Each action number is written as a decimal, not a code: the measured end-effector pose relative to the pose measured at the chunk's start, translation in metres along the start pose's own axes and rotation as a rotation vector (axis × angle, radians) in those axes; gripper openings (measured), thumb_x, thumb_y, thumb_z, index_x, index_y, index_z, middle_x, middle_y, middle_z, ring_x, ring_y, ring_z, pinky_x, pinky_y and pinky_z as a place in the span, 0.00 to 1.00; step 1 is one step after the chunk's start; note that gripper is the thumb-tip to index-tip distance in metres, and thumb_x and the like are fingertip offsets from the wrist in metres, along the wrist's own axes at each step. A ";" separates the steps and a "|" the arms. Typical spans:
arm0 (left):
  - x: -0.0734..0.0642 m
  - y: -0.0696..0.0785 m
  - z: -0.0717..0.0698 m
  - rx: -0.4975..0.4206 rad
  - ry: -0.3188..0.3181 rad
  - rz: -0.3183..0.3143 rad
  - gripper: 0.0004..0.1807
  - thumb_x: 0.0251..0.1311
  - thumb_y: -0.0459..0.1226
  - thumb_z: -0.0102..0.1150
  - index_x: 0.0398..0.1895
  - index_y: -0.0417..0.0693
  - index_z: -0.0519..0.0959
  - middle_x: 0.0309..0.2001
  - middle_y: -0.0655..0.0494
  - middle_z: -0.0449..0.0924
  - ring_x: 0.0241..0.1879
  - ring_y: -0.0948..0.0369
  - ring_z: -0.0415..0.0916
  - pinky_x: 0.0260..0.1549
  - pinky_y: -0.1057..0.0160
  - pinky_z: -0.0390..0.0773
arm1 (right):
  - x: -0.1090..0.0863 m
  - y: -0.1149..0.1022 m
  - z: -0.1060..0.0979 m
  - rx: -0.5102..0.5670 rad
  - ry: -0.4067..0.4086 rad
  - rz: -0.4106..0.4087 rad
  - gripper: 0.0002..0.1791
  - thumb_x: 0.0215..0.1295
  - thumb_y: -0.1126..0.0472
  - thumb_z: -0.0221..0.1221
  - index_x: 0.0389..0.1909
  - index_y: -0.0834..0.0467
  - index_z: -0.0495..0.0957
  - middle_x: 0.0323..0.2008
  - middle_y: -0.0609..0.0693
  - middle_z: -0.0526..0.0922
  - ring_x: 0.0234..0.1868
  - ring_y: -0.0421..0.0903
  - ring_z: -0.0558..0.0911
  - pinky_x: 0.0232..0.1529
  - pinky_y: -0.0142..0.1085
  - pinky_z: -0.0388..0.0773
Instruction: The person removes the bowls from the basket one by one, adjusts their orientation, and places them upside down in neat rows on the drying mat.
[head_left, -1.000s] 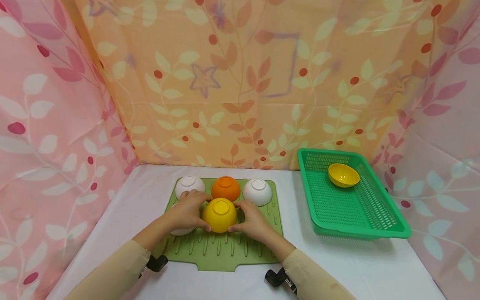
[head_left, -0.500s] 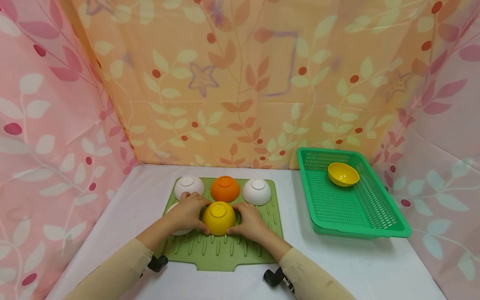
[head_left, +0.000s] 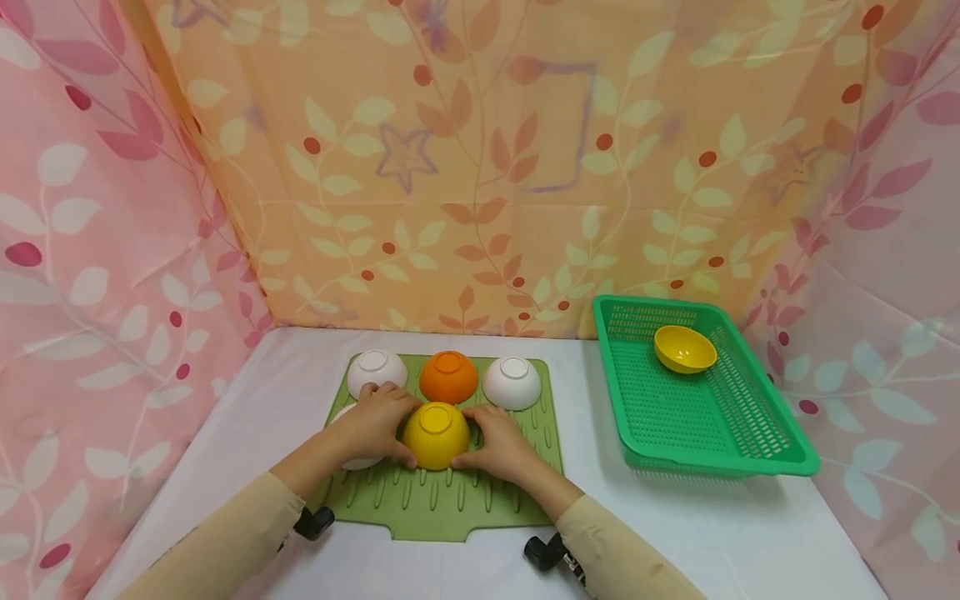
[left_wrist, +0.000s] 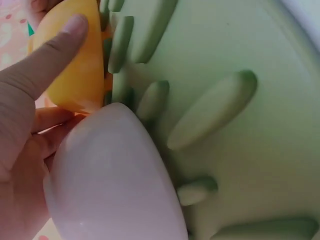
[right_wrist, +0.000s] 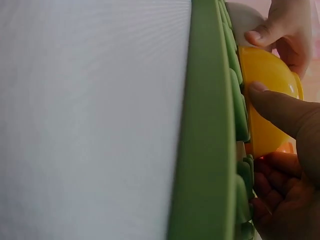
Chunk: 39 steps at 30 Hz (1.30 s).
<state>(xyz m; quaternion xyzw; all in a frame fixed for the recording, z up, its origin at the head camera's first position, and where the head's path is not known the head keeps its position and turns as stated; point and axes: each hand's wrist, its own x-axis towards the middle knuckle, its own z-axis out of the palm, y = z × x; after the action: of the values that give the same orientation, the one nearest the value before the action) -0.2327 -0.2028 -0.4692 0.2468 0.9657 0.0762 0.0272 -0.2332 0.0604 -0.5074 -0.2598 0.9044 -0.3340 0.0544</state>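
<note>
A yellow bowl (head_left: 435, 437) sits upside down on a green ribbed drying mat (head_left: 431, 523), its foot ring facing up. My left hand (head_left: 372, 427) grips its left side, with the thumb at the front near the rim and the fingers behind. On the opposite side my right hand (head_left: 497, 443) grips it the same way. The right wrist view has the yellow bowl's rim (right_wrist: 250, 115) close against the mat's ridges. An upturned white bowl (left_wrist: 110, 175) stands just left of the yellow one, partly hidden under my left hand in the head view.
Along the mat's back edge are an upturned white bowl (head_left: 377, 372), an orange bowl (head_left: 448, 379) and another white bowl (head_left: 512, 385). To the right, a green basket (head_left: 617, 400) holds an upright yellow bowl (head_left: 685, 350). Patterned cloth walls (head_left: 450, 167) enclose the white table (head_left: 585, 375).
Both hands have brought the yellow bowl slightly lower and nearer to me onto the mat since a second ago. Over the last half second it has stayed almost still.
</note>
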 end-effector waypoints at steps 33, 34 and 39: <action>0.007 0.018 -0.013 -0.296 0.042 0.012 0.26 0.57 0.49 0.75 0.59 0.57 0.82 0.56 0.59 0.78 0.59 0.55 0.69 0.57 0.43 0.63 | -0.002 -0.002 -0.001 -0.026 -0.012 -0.028 0.45 0.53 0.41 0.76 0.69 0.56 0.73 0.64 0.53 0.77 0.66 0.52 0.73 0.68 0.57 0.66; 0.007 0.018 -0.013 -0.301 0.039 0.011 0.25 0.57 0.49 0.75 0.58 0.57 0.82 0.55 0.60 0.77 0.59 0.55 0.69 0.56 0.43 0.63 | -0.002 -0.003 -0.002 -0.038 -0.017 -0.029 0.45 0.54 0.41 0.75 0.69 0.56 0.73 0.64 0.53 0.77 0.67 0.53 0.72 0.68 0.57 0.66; 0.007 0.017 -0.009 -0.344 0.029 0.002 0.25 0.57 0.49 0.74 0.58 0.57 0.82 0.55 0.60 0.76 0.58 0.56 0.68 0.56 0.44 0.62 | -0.006 -0.006 -0.003 -0.064 -0.057 -0.014 0.47 0.56 0.39 0.73 0.71 0.59 0.70 0.65 0.55 0.75 0.67 0.54 0.72 0.68 0.56 0.68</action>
<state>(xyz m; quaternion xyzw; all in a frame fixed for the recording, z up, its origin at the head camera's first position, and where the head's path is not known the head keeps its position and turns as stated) -0.2317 -0.1853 -0.4580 0.2383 0.9385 0.2438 0.0549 -0.2260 0.0615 -0.5011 -0.2772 0.9109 -0.2977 0.0696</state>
